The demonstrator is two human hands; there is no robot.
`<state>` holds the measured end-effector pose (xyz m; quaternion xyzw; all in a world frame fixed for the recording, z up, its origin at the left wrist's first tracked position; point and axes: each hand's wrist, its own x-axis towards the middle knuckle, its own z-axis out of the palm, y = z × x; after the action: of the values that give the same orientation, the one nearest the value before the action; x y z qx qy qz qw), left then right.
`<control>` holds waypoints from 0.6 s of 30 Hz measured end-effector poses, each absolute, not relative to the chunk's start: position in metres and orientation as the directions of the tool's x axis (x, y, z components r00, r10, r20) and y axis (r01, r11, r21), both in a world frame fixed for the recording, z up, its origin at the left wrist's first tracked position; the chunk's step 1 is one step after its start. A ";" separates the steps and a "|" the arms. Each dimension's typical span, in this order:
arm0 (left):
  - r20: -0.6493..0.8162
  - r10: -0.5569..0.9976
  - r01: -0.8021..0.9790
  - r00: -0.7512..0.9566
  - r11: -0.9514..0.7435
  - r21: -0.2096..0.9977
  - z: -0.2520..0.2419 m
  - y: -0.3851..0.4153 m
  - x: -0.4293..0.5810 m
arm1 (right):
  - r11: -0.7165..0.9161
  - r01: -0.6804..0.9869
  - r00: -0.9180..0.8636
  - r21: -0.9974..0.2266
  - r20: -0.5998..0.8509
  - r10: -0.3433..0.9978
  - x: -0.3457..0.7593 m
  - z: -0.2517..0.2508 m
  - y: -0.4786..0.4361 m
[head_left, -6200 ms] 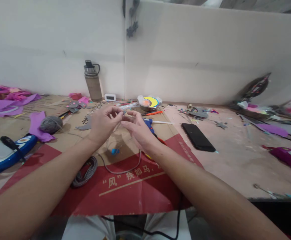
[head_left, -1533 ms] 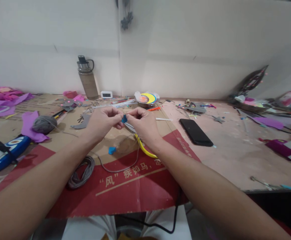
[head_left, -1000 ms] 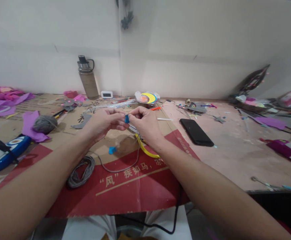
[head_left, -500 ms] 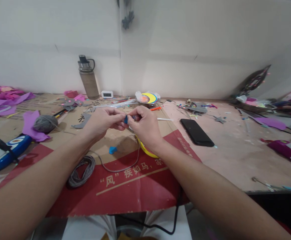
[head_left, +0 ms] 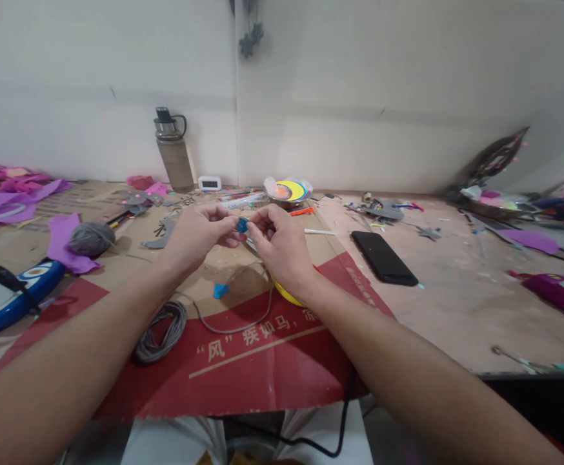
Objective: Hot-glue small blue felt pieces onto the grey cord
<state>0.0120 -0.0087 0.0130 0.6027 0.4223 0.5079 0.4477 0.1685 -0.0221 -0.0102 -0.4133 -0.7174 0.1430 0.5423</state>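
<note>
Between the fingertips of my two hands is a small blue piece (head_left: pixel 242 225), its exact kind too small to tell. My left hand (head_left: pixel 209 231) pinches it from the left; my right hand (head_left: pixel 279 242) meets it from the right with bent fingers. Below them, another blue piece (head_left: pixel 221 291) lies on the cardboard (head_left: pixel 262 381). Grey cord (head_left: pixel 236 330) curves across the cardboard to a loose coil (head_left: pixel 163 332) beside my left forearm. Part of a yellow ring-shaped thing (head_left: pixel 286 294) shows under my right wrist.
A black phone (head_left: pixel 383 258) lies to the right. At the back stand a water bottle (head_left: pixel 173 155), a small white clock (head_left: pixel 210 183) and a bowl (head_left: pixel 289 200). Grey yarn (head_left: pixel 91 239), purple scraps (head_left: pixel 62 242) and a blue tool (head_left: pixel 25 294) are at the left.
More of the blue piece shows between my fingertips now, as the fingers have turned it slightly. The view has shifted a little; the things on the table stay in place.
</note>
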 end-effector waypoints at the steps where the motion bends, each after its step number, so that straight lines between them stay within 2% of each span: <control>1: 0.245 0.962 0.062 0.121 -0.254 0.965 0.014 -0.010 0.013 | 0.610 0.431 -0.064 -0.665 0.652 0.755 0.168 -0.010 -0.022; 12: 0.295 0.947 0.137 0.129 -0.312 0.940 0.015 -0.013 0.014 | 0.542 0.324 0.017 -0.775 0.578 0.816 0.167 -0.005 -0.025; 18: 0.271 0.951 0.109 0.152 -0.288 0.951 0.015 -0.014 0.016 | 0.450 0.238 0.040 -0.861 0.472 0.881 0.167 -0.002 -0.023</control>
<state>0.0160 -0.0144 0.0149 0.6300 0.4205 0.4973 0.4231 0.1675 -0.0231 -0.0021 -0.4420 -0.6330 0.2820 0.5696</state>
